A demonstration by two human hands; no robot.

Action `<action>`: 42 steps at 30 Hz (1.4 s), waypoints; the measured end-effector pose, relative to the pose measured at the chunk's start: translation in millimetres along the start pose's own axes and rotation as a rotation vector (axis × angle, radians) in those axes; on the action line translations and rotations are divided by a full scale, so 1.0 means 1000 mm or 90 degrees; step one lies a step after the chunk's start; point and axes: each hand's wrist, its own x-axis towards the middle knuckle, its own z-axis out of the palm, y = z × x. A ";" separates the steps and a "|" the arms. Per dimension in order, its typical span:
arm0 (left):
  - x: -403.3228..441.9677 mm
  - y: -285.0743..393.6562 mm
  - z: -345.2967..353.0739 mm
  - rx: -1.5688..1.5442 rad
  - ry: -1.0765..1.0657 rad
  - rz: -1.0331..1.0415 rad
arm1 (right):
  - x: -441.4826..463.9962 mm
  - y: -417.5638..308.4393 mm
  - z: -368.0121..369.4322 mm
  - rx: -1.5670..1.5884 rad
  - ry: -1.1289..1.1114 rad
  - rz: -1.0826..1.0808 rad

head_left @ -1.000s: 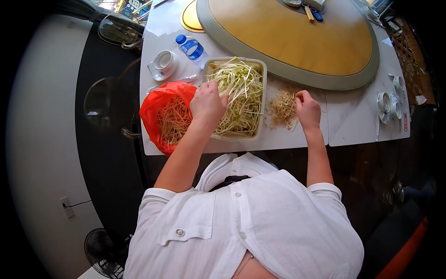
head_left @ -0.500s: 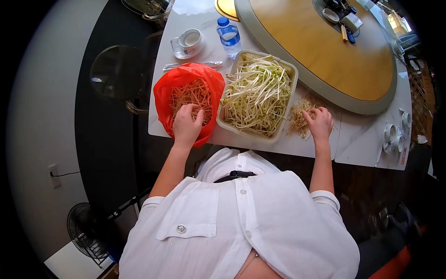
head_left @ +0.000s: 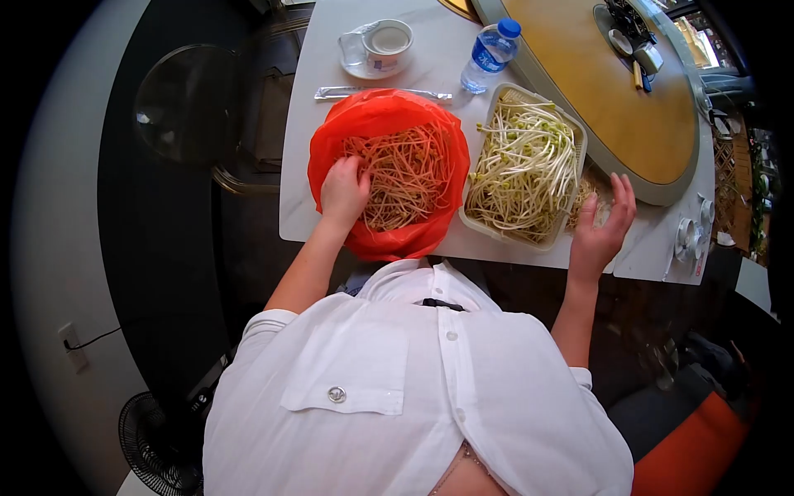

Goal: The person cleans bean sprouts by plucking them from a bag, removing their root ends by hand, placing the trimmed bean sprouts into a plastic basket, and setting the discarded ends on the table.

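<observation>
In a red plastic bag (head_left: 327, 153) lies a tangle of bean sprouts (head_left: 411, 178), tinted reddish by the bag. My left hand (head_left: 346, 190) reaches into the bag's left side, its fingers pinched together at the sprouts. To the right of the bag, a pale plastic basket (head_left: 514, 235) is heaped with white-stemmed, green-tipped bean sprouts (head_left: 529, 165). Just beyond the basket's right side, my right hand (head_left: 602, 223) hovers with thumb and fingers apart, holding nothing visible. Behind it, a small pile of thin root trimmings (head_left: 585, 197) is partly hidden.
A water bottle (head_left: 490, 58) stands behind the basket. At the back left are a wrapped cup and dish (head_left: 387, 45), with a long wrapped packet (head_left: 380, 93) in front. A large round turntable (head_left: 604, 91) covers the right rear. More small dishes (head_left: 688, 236) sit far right.
My view has shifted, so the table things sit differently in frame. My right hand has come off the root pile and its fingers have spread. My left hand stays in the red bag.
</observation>
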 end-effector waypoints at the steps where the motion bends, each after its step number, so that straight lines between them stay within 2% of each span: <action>1: 0.004 -0.006 0.002 -0.009 -0.017 0.028 | -0.010 -0.024 0.017 0.093 -0.093 -0.015; 3: 0.010 -0.018 0.010 -0.032 -0.064 0.078 | -0.031 -0.071 0.052 0.279 -0.287 -0.001; 4: 0.009 -0.016 0.011 -0.038 -0.067 0.077 | -0.044 -0.087 0.077 0.262 -0.381 -0.066; 6: 0.011 -0.010 0.010 0.114 -0.017 0.168 | -0.075 -0.092 0.137 0.184 -0.451 -0.068; 8: 0.019 -0.019 0.009 0.144 -0.012 0.182 | -0.080 -0.087 0.184 -0.060 -0.490 -0.037; 10: 0.031 -0.034 0.007 0.139 -0.037 0.067 | -0.058 -0.085 0.207 -0.137 -0.744 0.160; 11: 0.035 -0.039 0.004 0.154 -0.021 0.053 | -0.072 -0.075 0.221 -0.120 -0.571 0.153; 12: 0.035 -0.043 0.003 0.153 -0.022 0.049 | -0.081 -0.060 0.231 -0.121 -0.574 0.152; 14: 0.037 -0.044 -0.007 0.149 -0.079 -0.034 | -0.085 -0.052 0.235 0.007 -0.494 0.087; 15: 0.037 -0.042 -0.012 0.149 -0.080 -0.035 | -0.092 -0.050 0.236 0.021 -0.439 0.110; 17: 0.034 -0.031 -0.021 0.145 -0.289 -0.115 | -0.089 -0.038 0.247 0.070 -0.490 0.165; 19: 0.032 -0.026 -0.013 0.161 -0.282 -0.107 | -0.086 -0.036 0.251 0.118 -0.536 0.223; 21: 0.030 -0.025 0.002 0.167 -0.266 -0.078 | -0.077 -0.053 0.243 0.308 -0.521 0.300; 22: 0.028 -0.028 0.013 0.166 -0.268 -0.077 | -0.075 -0.057 0.243 0.306 -0.520 0.302; 24: 0.026 -0.032 0.030 0.163 -0.112 -0.028 | -0.073 -0.062 0.242 0.267 -0.519 0.303; 25: 0.030 -0.030 0.026 0.162 -0.114 -0.026 | -0.072 -0.060 0.240 0.266 -0.518 0.305; 27: 0.040 -0.027 0.010 -0.045 -0.170 -0.131 | -0.070 -0.055 0.237 0.324 -0.483 0.339; 28: 0.042 -0.035 0.009 -0.042 -0.171 -0.133 | -0.070 -0.054 0.236 0.325 -0.485 0.341; 30: 0.045 -0.052 0.007 -0.168 -0.141 -0.124 | -0.074 -0.053 0.234 0.181 -0.300 0.137; 32: 0.044 -0.049 -0.010 -0.212 -0.136 -0.130 | -0.059 -0.093 0.204 0.016 -0.362 0.118; 34: 0.042 -0.047 -0.022 -0.309 -0.143 -0.208 | -0.058 -0.108 0.200 0.004 -0.595 0.043; 38: 0.030 -0.036 -0.041 -0.390 -0.178 -0.275 | -0.080 -0.137 0.209 0.032 -0.588 -0.033; 40: 0.023 -0.038 -0.036 -0.354 -0.209 -0.210 | -0.084 -0.139 0.215 -0.043 -0.525 -0.152; 41: 0.020 -0.045 -0.031 -0.243 -0.309 -0.169 | -0.088 -0.136 0.220 -0.041 -0.525 -0.154; 42: 0.016 -0.049 -0.028 -0.243 -0.307 -0.168 | -0.093 -0.131 0.230 -0.042 -0.453 -0.205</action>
